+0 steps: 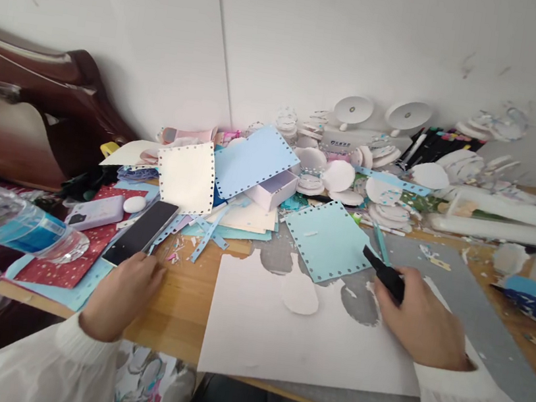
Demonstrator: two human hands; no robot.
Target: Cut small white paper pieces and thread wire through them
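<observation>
My right hand [419, 315] is closed around a black utility knife [389, 278], its dark tip pointing up and left. Below it lies a large white sheet of paper [258, 339] with rounded pieces cut from its far edge. A loose white cut-out [301, 291] rests on that sheet. Just beyond sits a light teal card [325, 239] with holes punched along its edges. At the near end of a smartphone [141, 234], my left hand [128, 294] has its fingers curled in; whatever they grip is hidden. Narrow blue punched strips [214, 230] lie beside the phone.
A grey cutting mat [462, 308] lies under the white sheet. Along the wall are stacks of white discs [388, 214], black markers [440, 145] and a small lilac box [273, 190]. At left, a clear plastic bottle [20, 226] stands near a purple phone [95, 211].
</observation>
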